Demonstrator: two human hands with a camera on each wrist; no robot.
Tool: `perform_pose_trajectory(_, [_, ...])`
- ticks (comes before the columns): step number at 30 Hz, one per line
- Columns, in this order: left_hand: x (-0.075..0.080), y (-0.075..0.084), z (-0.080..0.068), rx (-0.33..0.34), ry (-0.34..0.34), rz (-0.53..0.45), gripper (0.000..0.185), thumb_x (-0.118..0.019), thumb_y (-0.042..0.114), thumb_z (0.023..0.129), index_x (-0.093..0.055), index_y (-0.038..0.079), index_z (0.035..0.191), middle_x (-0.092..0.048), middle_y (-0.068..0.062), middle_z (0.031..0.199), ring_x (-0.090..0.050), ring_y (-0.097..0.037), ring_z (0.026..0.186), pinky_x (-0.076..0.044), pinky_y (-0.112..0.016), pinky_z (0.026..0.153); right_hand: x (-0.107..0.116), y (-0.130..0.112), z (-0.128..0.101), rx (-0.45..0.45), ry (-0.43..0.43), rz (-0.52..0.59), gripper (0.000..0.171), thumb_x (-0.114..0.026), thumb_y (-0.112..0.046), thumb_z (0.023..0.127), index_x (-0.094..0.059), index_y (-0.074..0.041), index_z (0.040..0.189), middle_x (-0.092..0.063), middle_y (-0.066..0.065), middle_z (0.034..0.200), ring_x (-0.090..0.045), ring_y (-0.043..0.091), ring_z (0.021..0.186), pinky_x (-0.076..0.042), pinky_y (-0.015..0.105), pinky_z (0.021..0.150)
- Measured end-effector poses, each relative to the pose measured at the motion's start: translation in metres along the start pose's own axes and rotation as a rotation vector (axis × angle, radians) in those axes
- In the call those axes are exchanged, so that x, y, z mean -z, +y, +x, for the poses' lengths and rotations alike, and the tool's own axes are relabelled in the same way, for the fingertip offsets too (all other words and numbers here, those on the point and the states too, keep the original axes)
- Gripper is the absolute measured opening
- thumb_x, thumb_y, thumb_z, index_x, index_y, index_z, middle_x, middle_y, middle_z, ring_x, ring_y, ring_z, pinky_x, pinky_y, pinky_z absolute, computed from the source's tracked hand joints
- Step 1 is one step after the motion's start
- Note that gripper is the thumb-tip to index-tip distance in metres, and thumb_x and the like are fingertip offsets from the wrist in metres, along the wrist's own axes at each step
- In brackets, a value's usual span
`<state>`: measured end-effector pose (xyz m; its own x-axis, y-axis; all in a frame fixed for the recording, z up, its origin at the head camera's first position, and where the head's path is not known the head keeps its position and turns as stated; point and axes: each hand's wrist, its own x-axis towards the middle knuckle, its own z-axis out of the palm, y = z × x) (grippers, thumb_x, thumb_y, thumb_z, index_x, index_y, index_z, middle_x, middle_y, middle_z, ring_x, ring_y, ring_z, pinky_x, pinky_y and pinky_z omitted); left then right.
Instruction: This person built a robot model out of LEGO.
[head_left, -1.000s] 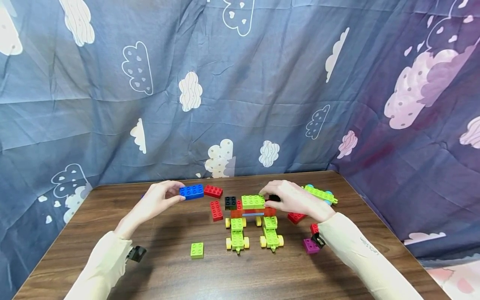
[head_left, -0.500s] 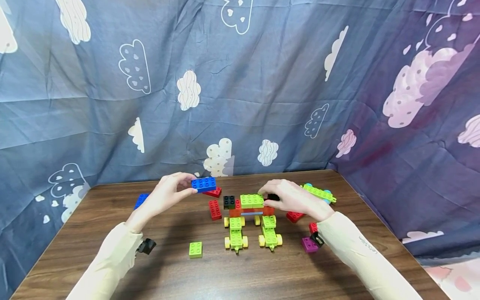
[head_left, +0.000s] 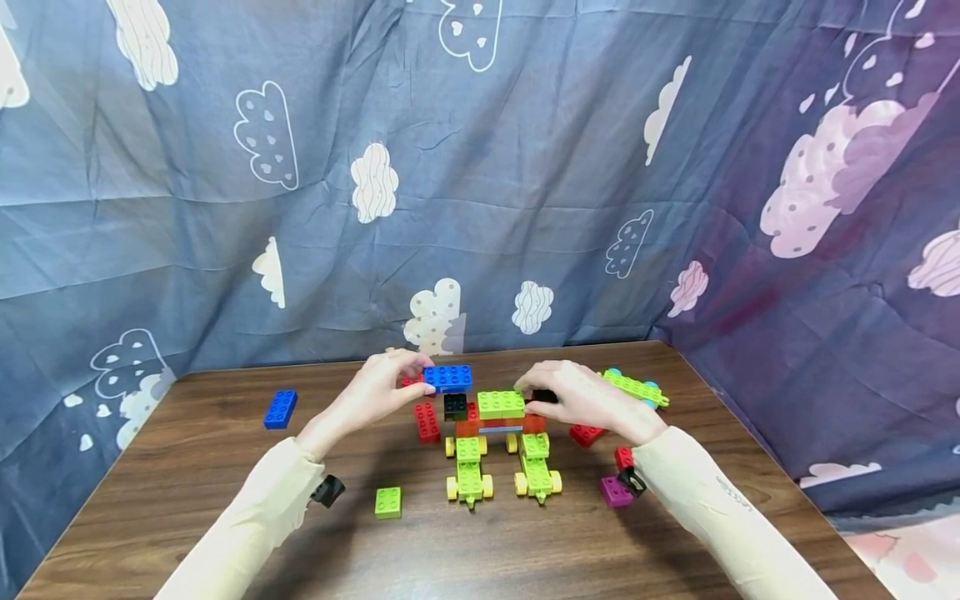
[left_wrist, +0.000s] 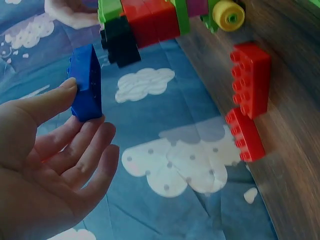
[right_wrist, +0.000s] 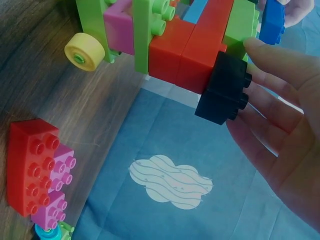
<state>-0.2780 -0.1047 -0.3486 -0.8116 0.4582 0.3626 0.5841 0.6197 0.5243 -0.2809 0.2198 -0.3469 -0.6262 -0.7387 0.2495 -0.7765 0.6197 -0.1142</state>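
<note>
My left hand (head_left: 378,387) pinches a blue toy building brick (head_left: 447,379) between thumb and fingers. It hovers just above the black brick (head_left: 455,407) at the left end of a built brick model. In the left wrist view the blue brick (left_wrist: 89,85) is on edge, apart from the model. My right hand (head_left: 570,392) grips the right end of the light green brick (head_left: 501,405) on top of the model. Another black brick (right_wrist: 222,90) sits by those fingers. Red bricks form the crosspiece, above two green wheeled bases (head_left: 469,479) with yellow wheels.
On the wooden table (head_left: 315,550) lie a second blue brick (head_left: 281,409) at left, a small green brick (head_left: 388,502) in front, and a red brick (head_left: 427,422) left of the model. To the right are a purple brick (head_left: 616,492) and a green wheeled base (head_left: 633,387).
My left hand has carried the blue brick rightward, over the model's left end. The second blue brick has come into full view behind it. My right hand stays at the model.
</note>
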Motion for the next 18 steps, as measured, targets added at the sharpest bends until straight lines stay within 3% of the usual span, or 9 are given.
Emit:
perform_pose_trajectory(8, [-0.015, 0.012, 0.007, -0.039, 0.021, 0.012, 0.032, -0.075, 0.022, 0.088, -0.068, 0.006, 0.114, -0.072, -0.009, 0.107, -0.069, -0.022, 0.094, -0.05, -0.047, 0.095, 0.001, -0.001, 0.0, -0.013, 0.009, -0.01, 0.026, -0.072, -0.027, 0.091, -0.072, -0.014, 0.114, -0.072, -0.001, 0.108, -0.067, 0.013, 0.095, -0.057, 0.034, 0.085])
perform_pose_trajectory(12, [-0.023, 0.015, 0.01, -0.055, 0.01, -0.002, 0.03, -0.075, 0.021, 0.088, -0.068, 0.006, 0.113, -0.071, -0.009, 0.105, -0.067, -0.021, 0.092, -0.056, -0.043, 0.086, 0.004, -0.002, 0.0, -0.018, 0.024, -0.027, 0.027, -0.072, -0.027, 0.091, -0.072, -0.014, 0.115, -0.072, -0.001, 0.112, -0.067, 0.013, 0.098, -0.057, 0.034, 0.086])
perform_pose_trajectory(18, [-0.034, 0.02, 0.014, -0.048, -0.011, -0.008, 0.031, -0.075, 0.023, 0.088, -0.068, 0.008, 0.114, -0.071, -0.007, 0.107, -0.064, -0.02, 0.095, -0.055, -0.039, 0.087, 0.008, -0.004, 0.002, -0.005, 0.044, -0.026, 0.029, -0.071, -0.028, 0.092, -0.07, -0.014, 0.118, -0.072, 0.001, 0.113, -0.067, 0.013, 0.101, -0.057, 0.035, 0.088])
